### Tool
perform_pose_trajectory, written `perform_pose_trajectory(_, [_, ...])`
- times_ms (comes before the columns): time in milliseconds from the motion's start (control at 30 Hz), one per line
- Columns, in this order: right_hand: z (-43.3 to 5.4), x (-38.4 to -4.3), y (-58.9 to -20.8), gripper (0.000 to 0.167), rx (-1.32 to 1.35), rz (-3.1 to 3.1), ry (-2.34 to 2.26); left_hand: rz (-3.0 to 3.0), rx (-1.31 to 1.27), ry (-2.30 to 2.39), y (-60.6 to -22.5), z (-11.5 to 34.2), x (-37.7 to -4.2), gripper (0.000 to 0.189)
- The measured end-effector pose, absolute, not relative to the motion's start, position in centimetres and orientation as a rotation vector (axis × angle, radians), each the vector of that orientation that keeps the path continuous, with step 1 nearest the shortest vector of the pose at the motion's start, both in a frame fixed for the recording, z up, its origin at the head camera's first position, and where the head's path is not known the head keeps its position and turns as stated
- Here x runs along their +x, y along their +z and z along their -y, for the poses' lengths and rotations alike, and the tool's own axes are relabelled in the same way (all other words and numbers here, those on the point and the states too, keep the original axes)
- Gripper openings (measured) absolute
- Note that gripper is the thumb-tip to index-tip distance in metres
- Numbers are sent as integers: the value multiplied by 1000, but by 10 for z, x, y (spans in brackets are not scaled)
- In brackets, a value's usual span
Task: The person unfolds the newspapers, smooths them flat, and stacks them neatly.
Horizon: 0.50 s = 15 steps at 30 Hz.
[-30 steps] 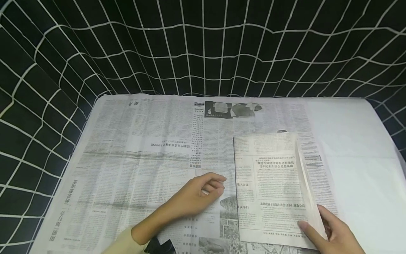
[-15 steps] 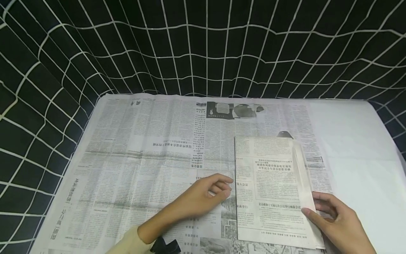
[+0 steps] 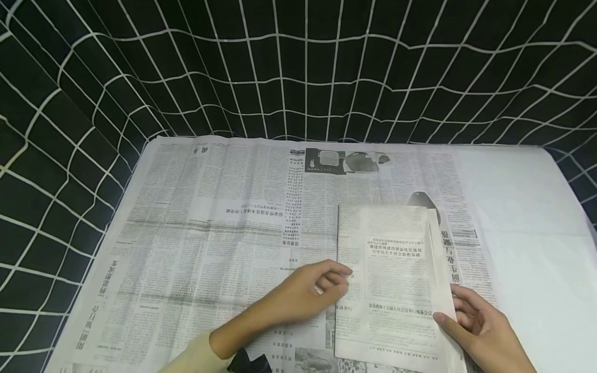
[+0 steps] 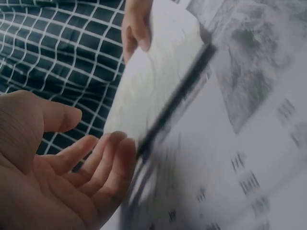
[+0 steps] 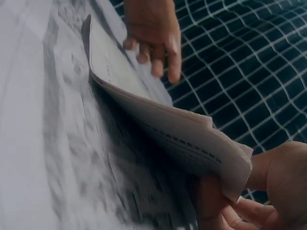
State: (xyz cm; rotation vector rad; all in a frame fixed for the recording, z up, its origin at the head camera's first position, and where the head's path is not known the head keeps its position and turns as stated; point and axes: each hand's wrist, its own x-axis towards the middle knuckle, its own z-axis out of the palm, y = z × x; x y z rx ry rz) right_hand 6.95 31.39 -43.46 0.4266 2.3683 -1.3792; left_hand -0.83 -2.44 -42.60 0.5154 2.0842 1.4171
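Note:
A folded newspaper (image 3: 396, 290) lies right of the middle of the table in the head view. My right hand (image 3: 489, 331) grips its right edge near the lower corner, thumb on top and fingers underneath. In the right wrist view that edge of the newspaper (image 5: 163, 120) is raised, with layered pages and a dark gap below it. My left hand (image 3: 312, 290) hovers at the newspaper's left edge, fingers loosely bent and holding nothing. The left wrist view shows the fingertips of this left hand (image 4: 91, 167) close to the folded edge, palm exposed.
Spread newspaper sheets (image 3: 224, 248) cover most of the table, with a plain white surface (image 3: 527, 233) along the right. Black cloth with a white grid (image 3: 280, 67) rises behind and at the sides.
The folded newspaper has shifted slightly left, with my right hand gripping it. My left hand has moved right, so its fingertips now overlap the newspaper's left edge in the head view.

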Motion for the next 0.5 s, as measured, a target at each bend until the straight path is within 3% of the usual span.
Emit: perform_pose_trajectory(500, [-259, 91, -447, 60, 227, -2453, -1666, -1942, 570, 1364, -424, -8, 8, 35])
